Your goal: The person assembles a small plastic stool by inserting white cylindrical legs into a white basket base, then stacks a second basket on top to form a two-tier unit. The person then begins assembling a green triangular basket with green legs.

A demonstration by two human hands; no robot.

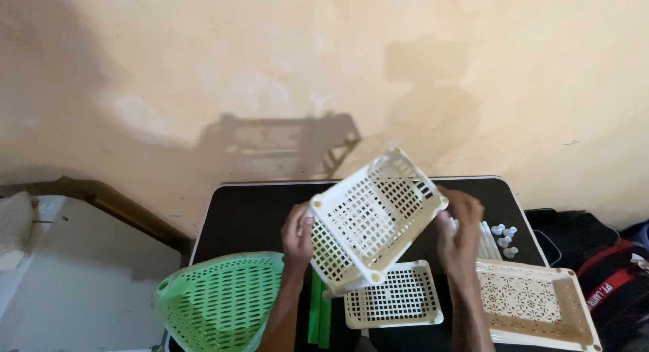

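A person stands at a black table with a pale rim [250, 217] pushed against a stained cream wall [324, 68], and both bare hands are up off the tabletop. Between them hangs a white perforated plastic basket tray [373, 220], rectangular, with a grid of square holes in its floor and slotted side walls. It is tilted steeply, its underside turned toward the head camera and one corner pointing up at the wall. The left hand [297, 236] clasps the tray's left edge, thumb near the round corner socket and fingers curled behind the side wall. The right hand [460, 234] grasps the opposite, right-hand edge, fingers wrapped over the rim. The tray is held in the air above the middle of the table, touching nothing below it.

Directly beneath it, a second white perforated tray [395, 298] lies flat on the table. To the right of that lies a cream rectangular tray with a flower-shaped cut-out pattern [534, 301], also flat. Near it, at the table's right side, sit several small white plastic pegs [506, 237] beside a bundle of white plastic posts [487, 240]. At the lower left a green triangular perforated tray [220, 301] overhangs the table's edge, and green plastic posts [319, 315] lie just beside the left forearm.
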